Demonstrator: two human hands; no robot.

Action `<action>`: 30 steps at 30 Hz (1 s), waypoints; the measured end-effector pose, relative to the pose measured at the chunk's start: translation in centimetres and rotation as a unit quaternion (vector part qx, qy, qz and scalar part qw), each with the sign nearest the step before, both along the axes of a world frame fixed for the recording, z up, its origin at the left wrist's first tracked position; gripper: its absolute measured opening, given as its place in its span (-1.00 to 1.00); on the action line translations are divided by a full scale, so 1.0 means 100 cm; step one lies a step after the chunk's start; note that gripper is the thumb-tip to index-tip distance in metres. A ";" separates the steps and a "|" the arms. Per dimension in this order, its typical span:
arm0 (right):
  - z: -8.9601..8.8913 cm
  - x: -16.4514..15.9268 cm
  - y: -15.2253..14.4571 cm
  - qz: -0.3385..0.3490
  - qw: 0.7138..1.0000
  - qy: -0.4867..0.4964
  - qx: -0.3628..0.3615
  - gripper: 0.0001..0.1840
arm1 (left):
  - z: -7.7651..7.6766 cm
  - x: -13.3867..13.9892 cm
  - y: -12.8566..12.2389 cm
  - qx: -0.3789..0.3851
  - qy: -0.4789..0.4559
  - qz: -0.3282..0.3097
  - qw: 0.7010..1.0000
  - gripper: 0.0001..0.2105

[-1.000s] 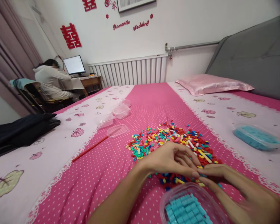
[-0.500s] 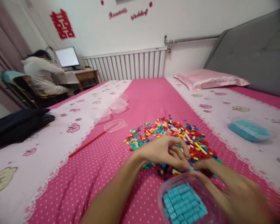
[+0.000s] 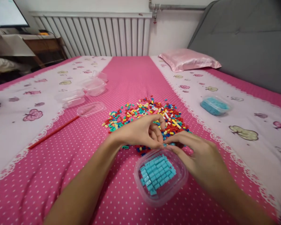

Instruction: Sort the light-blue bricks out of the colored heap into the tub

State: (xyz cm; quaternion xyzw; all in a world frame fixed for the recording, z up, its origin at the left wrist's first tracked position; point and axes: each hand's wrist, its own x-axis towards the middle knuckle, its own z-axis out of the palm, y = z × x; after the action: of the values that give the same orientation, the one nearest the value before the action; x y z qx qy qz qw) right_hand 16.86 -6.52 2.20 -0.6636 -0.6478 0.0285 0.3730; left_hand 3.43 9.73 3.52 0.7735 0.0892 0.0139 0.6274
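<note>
My left hand (image 3: 144, 130) and my right hand (image 3: 198, 151) meet fingertip to fingertip over the near edge of a heap of small building bricks (image 3: 131, 116). Both pinch a tiny light-blue building brick (image 3: 164, 145), mostly covered by the fingers; whether it is one brick or two joined, I cannot tell. Just below the hands is a clear plastic container (image 3: 161, 200). Light-blue bricks (image 3: 158, 171) lie in it in tight rows. The heap mixes red, yellow, green, blue and white pieces.
A second clear box with light-blue pieces (image 3: 214, 105) stands at right. Clear containers (image 3: 93, 85), a clear lid (image 3: 91, 109) and a red stick (image 3: 53, 132) lie at left. A pink pillow (image 3: 189, 59) rests by the grey headboard (image 3: 236, 40).
The view has tilted down and shifted right, so the seated person is almost out of frame. My hands keep pinching together above the container, which now shows whole.
</note>
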 end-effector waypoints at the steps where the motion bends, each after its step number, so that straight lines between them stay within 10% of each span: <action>1: 0.000 0.000 0.000 0.001 1.000 -0.005 -0.003 -0.85 | -0.001 0.000 0.000 0.005 -0.001 -0.005 1.000 -0.62; 30: -0.003 -0.008 -0.003 -0.005 0.996 -0.093 -0.007 -0.87 | 0.000 0.001 0.002 0.089 0.007 -0.026 0.996 -0.72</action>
State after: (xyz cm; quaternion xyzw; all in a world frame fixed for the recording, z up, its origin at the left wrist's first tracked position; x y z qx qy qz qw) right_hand 16.09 -6.83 1.92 -0.6690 -0.6764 -0.0305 0.3066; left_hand 3.57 9.88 3.50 0.8284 0.0724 -0.0001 0.5555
